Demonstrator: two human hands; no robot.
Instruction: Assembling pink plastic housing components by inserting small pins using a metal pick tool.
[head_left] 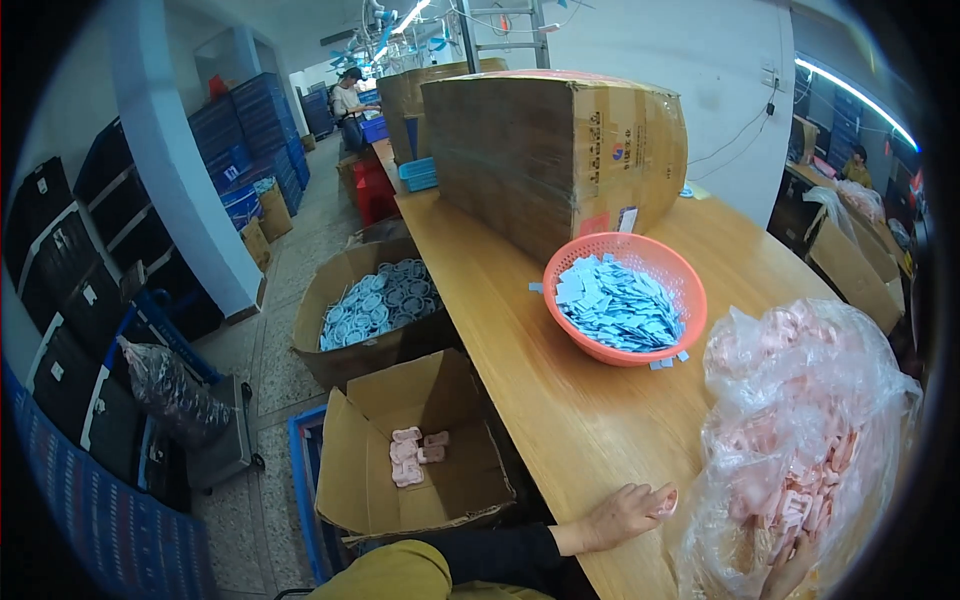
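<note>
My smooth wood-grained table (570, 430) bears a bulky, boxy brown carton (510, 160). Beside my hands sprawls a crinkled, clear plastic bag (725, 440) of glossy, moulded pink pieces (800, 510). Below the table edge, a square open cardboard box (350, 480) holds a few more. The round, perforated orange basket (690, 290) is heaped with thin, flat blue tabs (615, 305). My left hand (622, 517), fingers curled nearly closed, pinches a small pink piece (667, 503); my right hand (790, 570) touches the bagged pieces, its grip unclear.
</note>
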